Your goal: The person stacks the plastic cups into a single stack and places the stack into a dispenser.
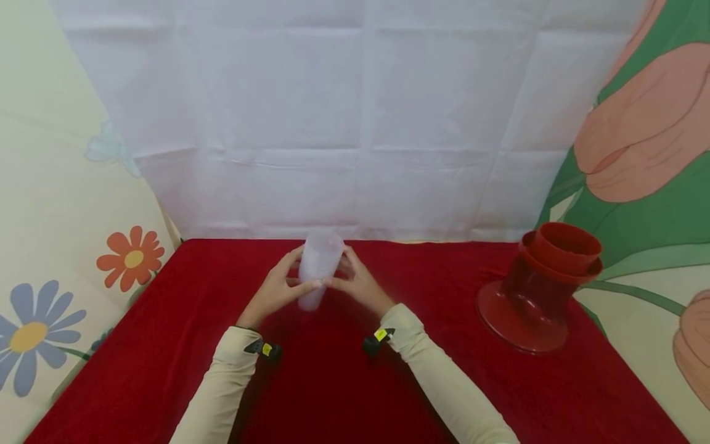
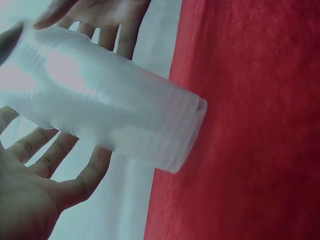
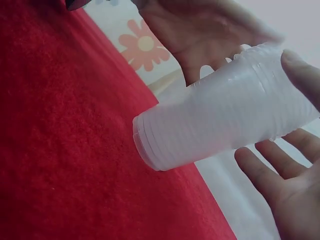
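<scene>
A stack of translucent plastic cups [image 1: 320, 262], nested in one another, is held between both hands above the red cloth. On its left side my left hand [image 1: 275, 293] grips it with the thumb towards me and the fingers spread around it. My right hand [image 1: 366, 290] holds the other side the same way, and the thumbs nearly meet at the front. In the left wrist view, the stack [image 2: 120, 102] lies aslant with its narrow bottom end over the cloth. From the right wrist, ridged rims show along the stack's [image 3: 225, 105] wider end.
A red plastic holder [image 1: 535, 302] with a broad round base and an angled, open round top stands to the right. Red cloth [image 1: 333, 382] covers the table. Behind it hangs a white creased sheet [image 1: 333, 123], with flower-patterned cloths [image 1: 50, 216] at the sides.
</scene>
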Available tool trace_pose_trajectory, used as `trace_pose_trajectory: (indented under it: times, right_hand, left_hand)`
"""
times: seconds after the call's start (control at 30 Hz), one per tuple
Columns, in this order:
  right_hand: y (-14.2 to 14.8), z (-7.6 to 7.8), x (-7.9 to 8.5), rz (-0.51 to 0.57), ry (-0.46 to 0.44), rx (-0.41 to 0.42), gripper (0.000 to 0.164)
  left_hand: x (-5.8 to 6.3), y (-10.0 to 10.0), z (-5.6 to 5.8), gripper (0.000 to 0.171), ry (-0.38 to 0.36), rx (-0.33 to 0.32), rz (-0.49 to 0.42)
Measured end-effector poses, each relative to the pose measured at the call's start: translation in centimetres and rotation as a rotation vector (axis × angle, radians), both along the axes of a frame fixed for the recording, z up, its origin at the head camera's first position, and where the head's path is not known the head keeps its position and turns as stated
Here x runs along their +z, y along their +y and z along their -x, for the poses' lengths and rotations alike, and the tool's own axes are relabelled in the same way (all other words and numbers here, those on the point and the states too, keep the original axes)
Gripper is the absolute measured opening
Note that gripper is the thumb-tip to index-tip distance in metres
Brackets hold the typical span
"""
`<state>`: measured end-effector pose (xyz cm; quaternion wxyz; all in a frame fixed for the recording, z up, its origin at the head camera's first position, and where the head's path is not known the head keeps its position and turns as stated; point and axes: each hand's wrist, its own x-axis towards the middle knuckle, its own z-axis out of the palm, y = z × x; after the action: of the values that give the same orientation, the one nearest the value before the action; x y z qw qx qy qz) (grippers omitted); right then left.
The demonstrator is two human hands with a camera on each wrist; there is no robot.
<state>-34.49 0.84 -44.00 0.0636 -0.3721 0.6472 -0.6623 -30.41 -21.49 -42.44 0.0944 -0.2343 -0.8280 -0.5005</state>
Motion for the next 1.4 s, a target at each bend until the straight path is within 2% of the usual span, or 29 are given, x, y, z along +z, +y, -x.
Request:
trace_pose_trajectory:
  times: [0.07,0.17,0.23,0.3,0.47,0.57,0.77,1.0,1.07,1.17,1.3,1.4]
  right_hand:
    - [0.0,0.2,-0.1,0.002,0.013,-0.002,0.071]
    - [0.2,0.6,0.0,0.002,0.034,-0.009,0.074]
    - [0.4,0.7,0.1,0.007,0.041,-0.02,0.075]
    - [0.5,0.7,0.1,0.008,0.039,-0.034,0.073]
    - [0.9,0.0,-0.1,-0.001,0.01,-0.043,0.074]
    - [1.3,-0.9,0.5,-0.017,-0.005,-0.036,0.074]
    - [2.4,-2.3,3.4,-0.039,-0.001,-0.092,0.07]
    - [3.0,-2.3,4.2,-0.085,-0.024,-0.097,0.07]
    - [3.2,-2.4,4.4,-0.083,-0.022,-0.101,0.07]
    - [3.7,-2.6,4.8,-0.077,-0.01,-0.111,0.07]
    - [4.7,-2.9,5.8,-0.093,0.015,-0.122,0.072]
    - [5.6,-3.2,6.7,-0.1,0.047,-0.138,0.071]
  left_hand:
    - [1.0,0.4,-0.8,0.081,-0.011,0.001,-0.006]
    - [1.1,0.7,-0.6,0.081,-0.013,0.009,-0.014]
    - [1.0,0.8,-0.3,0.081,0.0,0.011,-0.018]
    - [0.0,0.7,0.5,0.081,0.001,0.015,-0.031]
    - [-0.5,1.2,0.0,0.08,-0.014,0.016,-0.058]
    - [-0.4,1.7,-0.4,0.081,-0.026,0.018,-0.068]
    - [0.6,2.8,-0.1,0.081,-0.021,0.006,-0.055]
    - [3.0,4.0,-2.0,0.076,-0.002,0.013,-0.04]
    - [3.2,4.3,-2.1,0.075,0.004,0.013,-0.037]
    - [2.8,4.5,-1.6,0.076,0.007,0.011,-0.04]
    - [2.2,5.0,-0.4,0.078,0.007,-0.008,-0.062]
    - [2.8,5.7,0.0,0.078,0.026,-0.03,-0.074]
